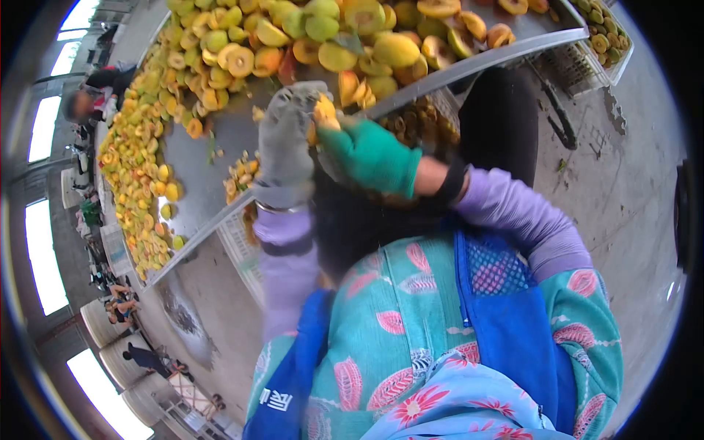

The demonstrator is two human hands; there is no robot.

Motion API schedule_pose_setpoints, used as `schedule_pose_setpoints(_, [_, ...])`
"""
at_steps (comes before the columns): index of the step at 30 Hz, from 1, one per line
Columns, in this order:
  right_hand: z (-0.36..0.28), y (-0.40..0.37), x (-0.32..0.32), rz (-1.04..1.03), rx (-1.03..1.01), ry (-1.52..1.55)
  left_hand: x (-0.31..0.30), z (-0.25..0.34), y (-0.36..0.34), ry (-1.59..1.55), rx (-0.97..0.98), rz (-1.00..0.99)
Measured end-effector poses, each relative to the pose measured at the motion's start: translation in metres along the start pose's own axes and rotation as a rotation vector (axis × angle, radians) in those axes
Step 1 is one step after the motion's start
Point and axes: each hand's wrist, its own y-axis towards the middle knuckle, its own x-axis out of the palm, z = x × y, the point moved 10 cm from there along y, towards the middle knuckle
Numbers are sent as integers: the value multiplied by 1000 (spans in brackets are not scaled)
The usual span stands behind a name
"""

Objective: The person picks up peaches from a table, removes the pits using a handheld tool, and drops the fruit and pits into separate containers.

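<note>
Halved yellow-orange fruit (238, 61) lies heaped on a metal-edged table (198, 158). Over the table's near edge, my left hand (284, 136) in a grey glove is closed, its fingertips against a piece of yellow fruit (325, 114). My right hand (370, 155), in a green glove, is closed around the same piece from the other side. What the left fingers grip is partly hidden behind the fruit and glove. Just beyond the hands lie orange fruit pieces (352, 89). Small cut bits (242, 174) lie on the table left of my left hand.
Below the table edge stand a crate of brownish pieces (419, 126) and a white crate (240, 253). Another fruit-filled crate (605, 37) is at the upper right. A person (92, 105) is at the far left; others (150, 358) sit farther back near round tubs (125, 359).
</note>
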Motion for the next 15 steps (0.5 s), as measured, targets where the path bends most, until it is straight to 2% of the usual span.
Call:
schedule_pose_setpoints(1, [4,-5,8,-15,79,60,-5,6,5,2,-167,58])
schedule_pose_setpoints(2, [6,-8,15,3,126,116,-13,-8,-2,10,-88,235])
schedule_pose_setpoints(3, [2,-8,17,33,138,190,-11,-35,-1,18,-176,226])
schedule_pose_setpoints(4, [0,-5,16,54,156,266,-8,-62,-3,-351,-342,276])
schedule_pose_setpoints(5, [1,-3,14,71,178,316,-4,-79,0,-274,-319,263])
schedule_pose_setpoints(6, [8,3,15,76,223,386,-2,-83,3,-458,-452,311])
schedule_pose_setpoints(8, [-13,9,-3,149,140,114,13,-106,19,-480,-581,209])
schedule_pose_setpoints(11, [-6,13,-1,123,244,306,30,-101,39,-480,-582,32])
schedule_pose_setpoints(14, [-11,12,-18,260,159,124,36,-67,44,-298,-608,-86])
schedule_pose_setpoints(15, [-8,11,-10,205,183,220,36,-70,46,-275,-628,-69])
